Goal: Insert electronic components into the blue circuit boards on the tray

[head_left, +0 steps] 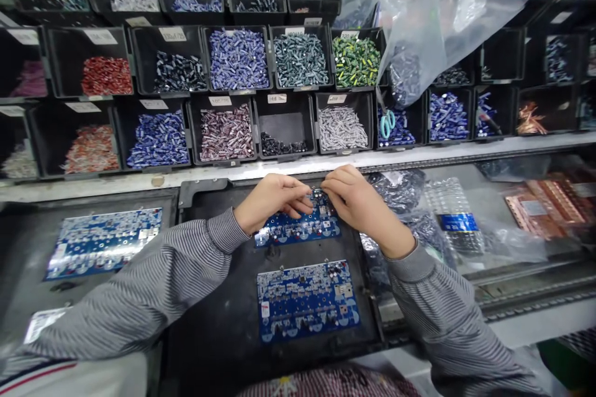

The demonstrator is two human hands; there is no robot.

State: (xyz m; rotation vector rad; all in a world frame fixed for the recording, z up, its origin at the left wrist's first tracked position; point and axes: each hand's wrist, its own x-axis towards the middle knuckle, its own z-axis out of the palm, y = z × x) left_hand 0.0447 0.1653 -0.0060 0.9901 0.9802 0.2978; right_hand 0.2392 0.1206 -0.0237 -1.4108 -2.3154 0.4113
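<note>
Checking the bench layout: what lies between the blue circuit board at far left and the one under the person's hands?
The head view shows the person's striped left sleeve lying between the far-left circuit board and the middle one.

On my feed, the blue circuit board (298, 229) lies flat near the far edge of the black fixture (214, 322), its surface dotted with small components, clustered most densely toward the far right. My left hand (272, 201) and my right hand (356, 206) curl over the board's far side from opposite sides, almost meeting above that cluster. I cannot tell whether either hand is gripping a part.
</note>
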